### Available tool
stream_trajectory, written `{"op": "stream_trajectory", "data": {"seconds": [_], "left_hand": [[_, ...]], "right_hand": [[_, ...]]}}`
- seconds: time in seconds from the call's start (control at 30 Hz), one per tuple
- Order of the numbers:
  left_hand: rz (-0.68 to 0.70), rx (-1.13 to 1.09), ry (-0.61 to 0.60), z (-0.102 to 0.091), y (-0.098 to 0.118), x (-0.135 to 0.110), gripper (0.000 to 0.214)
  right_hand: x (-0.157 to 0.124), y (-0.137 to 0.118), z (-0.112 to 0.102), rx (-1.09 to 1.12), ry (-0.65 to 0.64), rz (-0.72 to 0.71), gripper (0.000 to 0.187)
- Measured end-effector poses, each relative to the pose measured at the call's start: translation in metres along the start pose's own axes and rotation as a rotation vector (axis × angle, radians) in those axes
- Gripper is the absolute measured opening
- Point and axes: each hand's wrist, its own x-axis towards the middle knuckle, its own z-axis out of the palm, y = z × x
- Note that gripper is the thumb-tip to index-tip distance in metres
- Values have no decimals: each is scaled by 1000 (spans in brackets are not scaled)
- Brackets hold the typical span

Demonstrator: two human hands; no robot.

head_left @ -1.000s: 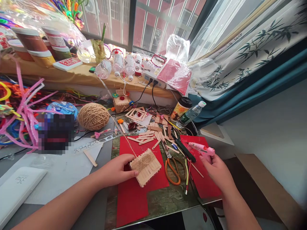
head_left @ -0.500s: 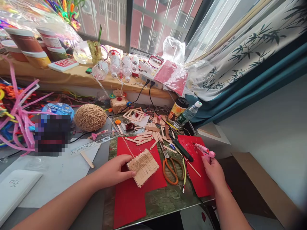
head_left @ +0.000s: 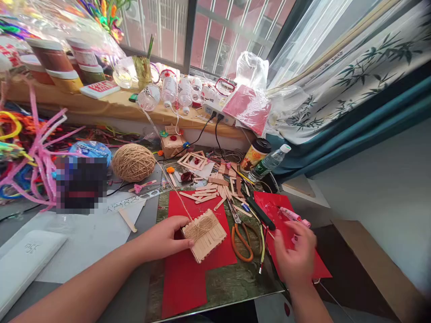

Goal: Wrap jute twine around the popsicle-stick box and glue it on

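Observation:
My left hand (head_left: 164, 240) grips a small box of craft sticks (head_left: 209, 246) by its left side, thumb on top, above the red paper (head_left: 183, 287). Twine (head_left: 202, 228) is wound over the top of the box, and a strand runs back from it. My right hand (head_left: 296, 255) is over the right-hand red sheet (head_left: 321, 264), fingers apart and holding nothing I can see. Just beyond its fingers lies a pink glue gun (head_left: 290, 214), partly hidden by the hand. Orange-handled scissors (head_left: 243, 251) rest between the two sheets.
Loose craft sticks (head_left: 205, 194) lie behind the box, with a ball of twine (head_left: 134, 162) to the left. A water bottle (head_left: 271, 162) and a black-lidded cup (head_left: 256, 154) stand at the back right. A white power bank (head_left: 32, 269) is at front left.
My right hand has let go of the pink glue gun, which now lies on the red sheet, and has drawn back with fingers apart. My left hand still grips the box.

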Motion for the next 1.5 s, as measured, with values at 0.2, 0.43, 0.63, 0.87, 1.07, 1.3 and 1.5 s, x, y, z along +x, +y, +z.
{"op": "stream_trajectory", "data": {"seconds": [0.2,0.43,0.63,0.87,1.07,1.3,1.5], "left_hand": [[25,10,11,3,2,1,29],[33,65,36,4,2,-1,23],[23,100,34,1,-1,-1,29],[5,88,23,-1,1,-3,30],[-9,58,-9,-1,4,-1,27],[-24,67,-11,0,0,1,27],[-5,85,2,2,-4,2,30]], "right_hand": [[40,-126,32,369,-616,-337,19],[59,-171,97,212,-888,-252,19],[71,-153,112,634,-895,73,8],[57,-99,124,1206,-576,886,43],[54,-73,148,1202,-462,1000,52],[55,-76,142,1056,-445,834,31],[60,-87,89,619,-692,-274,42]]}}
